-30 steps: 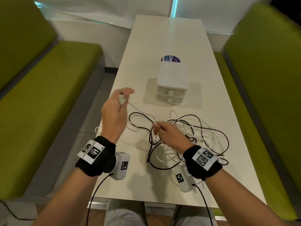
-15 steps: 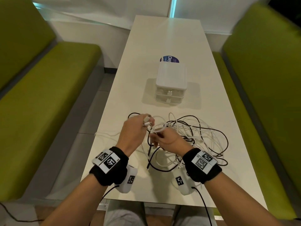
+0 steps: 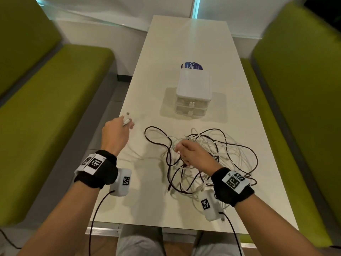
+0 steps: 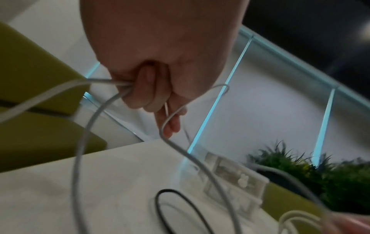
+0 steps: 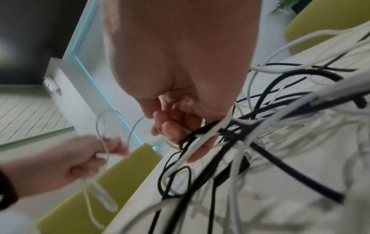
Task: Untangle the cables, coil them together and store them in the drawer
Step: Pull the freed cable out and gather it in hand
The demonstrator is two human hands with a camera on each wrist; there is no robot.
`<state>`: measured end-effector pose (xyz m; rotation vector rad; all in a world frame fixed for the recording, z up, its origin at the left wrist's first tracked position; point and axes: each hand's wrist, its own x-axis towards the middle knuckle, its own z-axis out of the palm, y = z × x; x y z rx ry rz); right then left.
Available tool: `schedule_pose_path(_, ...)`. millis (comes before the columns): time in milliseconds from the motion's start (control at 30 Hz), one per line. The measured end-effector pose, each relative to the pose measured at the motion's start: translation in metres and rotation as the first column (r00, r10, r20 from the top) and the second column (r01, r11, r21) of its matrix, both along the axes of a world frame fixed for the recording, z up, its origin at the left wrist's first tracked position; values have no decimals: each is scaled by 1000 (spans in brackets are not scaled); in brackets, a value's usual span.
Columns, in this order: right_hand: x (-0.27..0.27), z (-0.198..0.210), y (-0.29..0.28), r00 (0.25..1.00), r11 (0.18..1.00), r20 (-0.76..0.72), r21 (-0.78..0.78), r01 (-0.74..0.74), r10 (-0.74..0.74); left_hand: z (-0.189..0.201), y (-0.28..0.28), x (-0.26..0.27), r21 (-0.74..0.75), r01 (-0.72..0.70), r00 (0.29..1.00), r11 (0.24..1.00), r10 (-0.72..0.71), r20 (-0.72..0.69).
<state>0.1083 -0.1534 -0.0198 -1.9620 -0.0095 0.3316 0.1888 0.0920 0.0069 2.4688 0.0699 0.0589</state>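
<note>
white cable [image 3: 127, 120] gripped in curled left hand [image 3: 115, 134], right hand [image 3: 191, 154] pinching strands of tangled cables [image 3: 217, 145] beside it, drawers [image 3: 192, 93] beyond

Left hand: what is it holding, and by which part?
The left hand grips a white cable near its plug end, with the connector sticking out past the fingers.

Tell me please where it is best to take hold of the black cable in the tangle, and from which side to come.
Probably at the black cable's open loop lying left of the tangle, near the drawer unit. There it rests flat on the table, with few white strands crossing it. Come from above on the left, pinching across the strand. The left hand is nearest, but it already holds a white cable end.
</note>
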Motion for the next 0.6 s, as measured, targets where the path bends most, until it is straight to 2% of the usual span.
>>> schedule_pose_path(67, 2, -2, -3, 999, 999, 8, 31, 39, -39, -8, 9, -1, 30, -45, 999, 999, 46, -16)
schedule_pose_path(133, 4, -5, -2, 998, 998, 31, -25, 62, -61, -2, 10, -6, -92, -109, 986, 990, 120, 119)
schedule_pose_path(200, 6, -8, 1, 998, 995, 38, -80, 53, -50, 15, -1, -13, -229, -79, 948, 970, 144, 285)
schedule_pose_path(267, 8, -8, 8, 999, 991, 53, -136, 13, -6, 27, -21, -20, -340, 92, 937, 936, 35, 348)
schedule_pose_path(333, 9, -6, 13, 998, 989, 52, -151, -12, 20, 27, -45, -29, -380, 316, 933, 869, -212, 290)
schedule_pose_path(367, 10, -5, 14, 999, 990, 43, -142, -14, 20, 21, -56, -33, -319, 425, 901, 847, -361, 242)
schedule_pose_path(433, 9, -2, 14, 998, 992, 53, -128, -16, 23, 3, -70, -38, -44, 576, 816, 816, -570, 101)
schedule_pose_path(500, 9, 3, 11, 992, 983, 105, -172, -56, 75, -13, -76, -41, 191, 593, 802, 782, -596, -48)
schedule_pose_path(600, 7, 8, 10, 985, 971, 108, -211, -110, 135, -19, -75, -43, 347, 573, 813, 742, -567, -129)
